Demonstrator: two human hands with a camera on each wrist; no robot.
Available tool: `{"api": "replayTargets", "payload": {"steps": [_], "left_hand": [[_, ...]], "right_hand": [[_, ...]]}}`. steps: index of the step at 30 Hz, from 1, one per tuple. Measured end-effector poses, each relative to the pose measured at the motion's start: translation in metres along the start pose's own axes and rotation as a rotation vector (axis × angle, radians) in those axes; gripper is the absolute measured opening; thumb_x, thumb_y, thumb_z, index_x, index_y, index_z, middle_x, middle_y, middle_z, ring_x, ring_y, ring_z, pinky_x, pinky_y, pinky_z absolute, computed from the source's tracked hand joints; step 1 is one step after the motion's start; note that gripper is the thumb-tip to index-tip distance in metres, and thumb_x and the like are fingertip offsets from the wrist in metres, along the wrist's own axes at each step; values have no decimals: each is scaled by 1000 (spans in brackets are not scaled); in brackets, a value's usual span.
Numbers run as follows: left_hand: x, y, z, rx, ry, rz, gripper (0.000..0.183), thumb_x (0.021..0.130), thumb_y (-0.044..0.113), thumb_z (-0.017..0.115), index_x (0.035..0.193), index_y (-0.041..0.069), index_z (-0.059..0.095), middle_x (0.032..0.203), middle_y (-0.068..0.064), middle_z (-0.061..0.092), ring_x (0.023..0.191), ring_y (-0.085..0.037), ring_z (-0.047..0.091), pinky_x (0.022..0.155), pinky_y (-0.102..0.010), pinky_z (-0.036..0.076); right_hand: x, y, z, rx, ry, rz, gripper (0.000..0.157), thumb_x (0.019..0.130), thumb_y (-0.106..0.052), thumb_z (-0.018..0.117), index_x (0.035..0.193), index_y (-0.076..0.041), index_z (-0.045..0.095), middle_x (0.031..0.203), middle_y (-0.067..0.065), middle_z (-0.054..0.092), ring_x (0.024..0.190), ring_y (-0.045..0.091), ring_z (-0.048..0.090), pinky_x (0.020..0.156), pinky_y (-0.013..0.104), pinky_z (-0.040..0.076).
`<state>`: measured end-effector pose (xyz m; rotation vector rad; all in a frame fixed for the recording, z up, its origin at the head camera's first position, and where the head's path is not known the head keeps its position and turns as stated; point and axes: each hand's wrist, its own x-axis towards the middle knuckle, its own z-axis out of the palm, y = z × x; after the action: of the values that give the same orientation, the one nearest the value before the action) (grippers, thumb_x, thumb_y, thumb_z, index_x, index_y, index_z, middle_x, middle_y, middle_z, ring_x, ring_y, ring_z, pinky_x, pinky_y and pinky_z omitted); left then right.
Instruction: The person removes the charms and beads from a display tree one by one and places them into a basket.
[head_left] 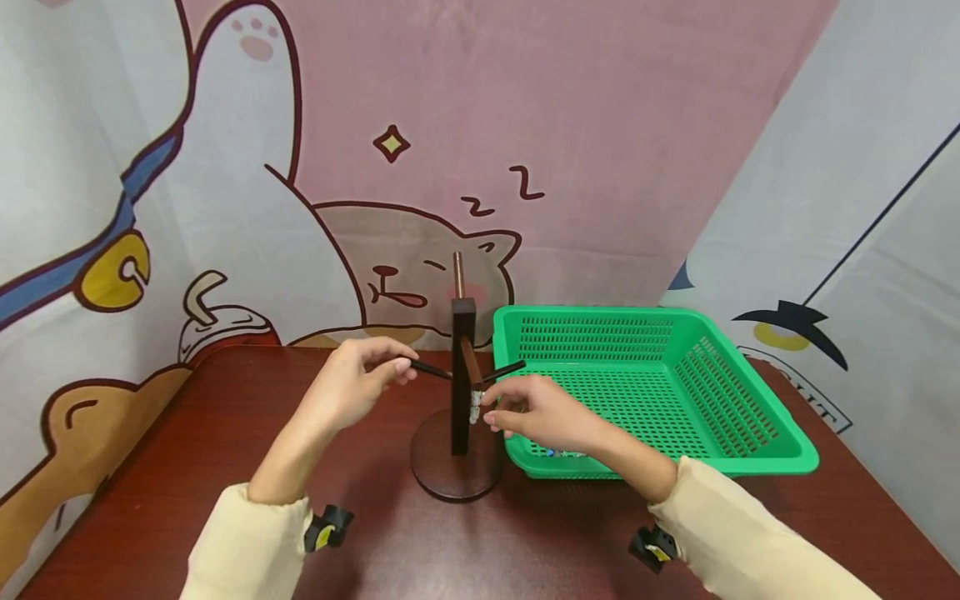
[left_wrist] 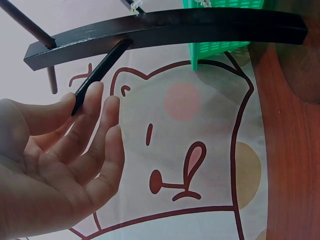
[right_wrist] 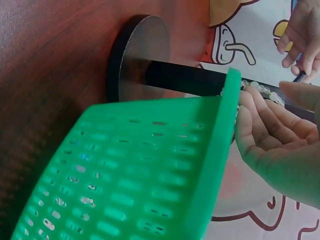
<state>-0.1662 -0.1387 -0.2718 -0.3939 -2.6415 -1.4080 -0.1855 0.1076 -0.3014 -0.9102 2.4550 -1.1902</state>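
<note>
A dark wooden stand with a round base rises from the table, rods jutting from its post. My left hand pinches the outer end of a thin black rod on the post's left side, between thumb and fingers. On the right side hangs a string of clear beads, close to another black rod. The fingers of my right hand are bent loosely, their tips right at the beads. In the right wrist view the bead string runs behind those fingertips, the thumb standing apart from them.
A green plastic basket stands right of the stand, under my right forearm, with small shiny items at its near left corner. The reddish-brown table backs onto a printed cartoon cloth. One more rod sticks up behind the post's top.
</note>
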Motion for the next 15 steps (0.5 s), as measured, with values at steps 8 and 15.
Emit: {"api": "replayTargets", "payload": {"steps": [8, 15], "left_hand": [[0, 1, 0, 0, -2, -6, 13, 89, 4, 56, 96, 0, 67, 77, -4, 65, 73, -15, 58, 65, -29, 46], [1, 1, 0, 6, 2, -1, 13, 89, 3, 57, 96, 0, 67, 77, -5, 65, 72, -15, 58, 65, -30, 46]], "right_hand": [[7, 2, 4, 26, 8, 1, 15, 89, -6, 55, 100, 1, 61, 75, -1, 63, 63, 20, 58, 52, 23, 42], [11, 2, 6, 10, 17, -12, 11, 90, -9, 56, 95, -1, 62, 71, -3, 62, 64, 27, 59, 47, 22, 37]]}}
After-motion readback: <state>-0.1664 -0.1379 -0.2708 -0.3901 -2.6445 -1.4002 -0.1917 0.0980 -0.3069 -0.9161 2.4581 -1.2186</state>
